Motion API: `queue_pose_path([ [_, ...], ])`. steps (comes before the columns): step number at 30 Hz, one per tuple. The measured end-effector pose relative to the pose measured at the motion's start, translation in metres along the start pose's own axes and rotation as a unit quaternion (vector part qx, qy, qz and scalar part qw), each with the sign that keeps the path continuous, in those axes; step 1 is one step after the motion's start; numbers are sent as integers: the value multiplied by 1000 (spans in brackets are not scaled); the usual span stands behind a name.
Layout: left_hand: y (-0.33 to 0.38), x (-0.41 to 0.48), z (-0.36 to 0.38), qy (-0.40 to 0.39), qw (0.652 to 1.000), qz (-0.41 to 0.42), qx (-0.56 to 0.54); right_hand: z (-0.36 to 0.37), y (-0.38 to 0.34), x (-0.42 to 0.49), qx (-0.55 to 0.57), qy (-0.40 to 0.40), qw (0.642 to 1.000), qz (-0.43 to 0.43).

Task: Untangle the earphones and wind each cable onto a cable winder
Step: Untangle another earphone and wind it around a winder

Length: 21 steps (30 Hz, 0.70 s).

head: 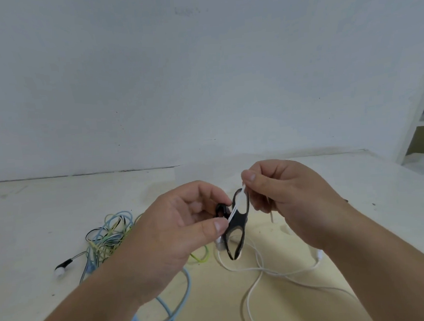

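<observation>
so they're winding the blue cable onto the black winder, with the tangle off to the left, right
Not blue: the head view shows a white cable across the black winder, pinched by the right hand while the left hand holds the winder. The tangle does lie to the left.

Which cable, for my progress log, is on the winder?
The white cable, pinched by the right hand and laid across the black winder in the left hand; the blue cable and green cable lie loose on the table.

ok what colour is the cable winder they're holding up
The cable winder is black, crossed by a white cable; the head view shows it best.
</observation>
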<state>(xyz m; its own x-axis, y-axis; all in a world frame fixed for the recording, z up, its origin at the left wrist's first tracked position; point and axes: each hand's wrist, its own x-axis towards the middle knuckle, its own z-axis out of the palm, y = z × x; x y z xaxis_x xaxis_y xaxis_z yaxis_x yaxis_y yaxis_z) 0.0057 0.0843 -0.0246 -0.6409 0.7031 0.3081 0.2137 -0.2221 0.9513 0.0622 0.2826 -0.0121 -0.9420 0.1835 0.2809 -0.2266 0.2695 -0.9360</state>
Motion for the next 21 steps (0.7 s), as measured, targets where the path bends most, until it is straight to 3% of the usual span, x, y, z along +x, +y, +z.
queue_pose_path([
  [3, 3, 0, 0, 13, 999, 3, -52, 3, 1, 0, -5, -15, 1000, 25],
  [8, 4, 3, 3, 106, 992, 16, -67, 21, 8, -4, -75, -116, 988, 73],
  [15, -1, 7, -8, 219, 975, 27, 13, 30, 6, -11, -41, -224, 972, 51],
  [21, -4, 7, -7, 206, 970, 27, 125, 22, -6, -11, -4, -228, 973, 28],
])
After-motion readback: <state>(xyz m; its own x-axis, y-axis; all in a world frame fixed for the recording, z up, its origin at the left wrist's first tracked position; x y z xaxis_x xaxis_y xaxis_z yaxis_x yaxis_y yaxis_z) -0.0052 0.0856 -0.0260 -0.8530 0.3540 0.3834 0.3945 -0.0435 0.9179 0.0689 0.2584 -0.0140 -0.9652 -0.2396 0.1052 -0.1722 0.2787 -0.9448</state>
